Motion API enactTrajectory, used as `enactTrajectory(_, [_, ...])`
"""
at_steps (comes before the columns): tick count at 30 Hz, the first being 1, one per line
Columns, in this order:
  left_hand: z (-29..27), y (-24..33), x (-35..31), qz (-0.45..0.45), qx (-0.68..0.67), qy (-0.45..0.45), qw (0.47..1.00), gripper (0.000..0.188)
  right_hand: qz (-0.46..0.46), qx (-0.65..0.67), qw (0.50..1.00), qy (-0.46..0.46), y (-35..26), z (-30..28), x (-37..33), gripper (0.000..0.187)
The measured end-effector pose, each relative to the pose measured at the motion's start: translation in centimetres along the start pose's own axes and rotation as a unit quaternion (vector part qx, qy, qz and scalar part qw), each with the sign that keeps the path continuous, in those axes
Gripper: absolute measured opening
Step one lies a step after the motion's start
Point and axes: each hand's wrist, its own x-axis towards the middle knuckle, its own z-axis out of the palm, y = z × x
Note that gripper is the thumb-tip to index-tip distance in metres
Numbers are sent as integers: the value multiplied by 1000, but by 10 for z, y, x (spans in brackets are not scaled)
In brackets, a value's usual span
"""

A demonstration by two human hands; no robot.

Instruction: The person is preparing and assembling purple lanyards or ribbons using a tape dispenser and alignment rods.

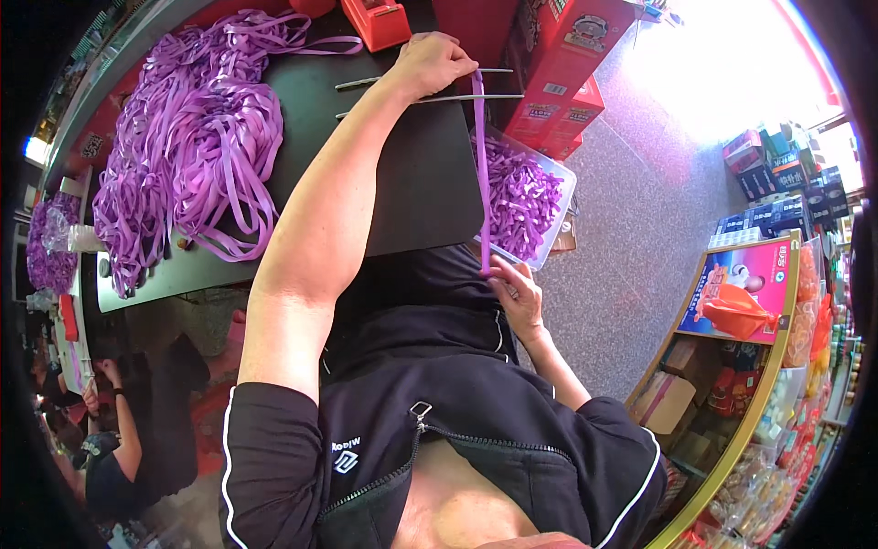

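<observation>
A long purple ribbon strap (481, 156) is stretched nearly straight down between my two hands, past the table's right edge. My left hand (430, 66) pinches its upper end near two thin metal rods (444, 97), which stick out beyond the table. Lower down, my right hand (518, 297) holds the bottom end between thumb and fingers, just in front of my lap. Beside the strap stands a clear plastic bin (565, 183) full of short purple bundles (523, 197). A large heap of loose purple straps (219, 128) covers the left of the dark table (412, 201).
A red tape dispenser (380, 24) sits at the table's far side. Tall red boxes (562, 69) stand behind the bin. At right is a glass display case (732, 366) with an orange bag (739, 311) on top. Another person's arm (126, 425) shows at lower left.
</observation>
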Motion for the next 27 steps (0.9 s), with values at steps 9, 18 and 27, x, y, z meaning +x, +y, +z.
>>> enactTrajectory(9, [4,-4,1,-1,-11,33,999,28,-88,-122,988,25,17,-1,5,33])
enactTrajectory(18, [-1,-2,0,10,31,23,999,28,-294,-83,951,46,-90,-50,8,22])
enactTrajectory(27, [0,0,-5,-5,23,40,999,27,-389,115,909,95,-147,-82,90,18])
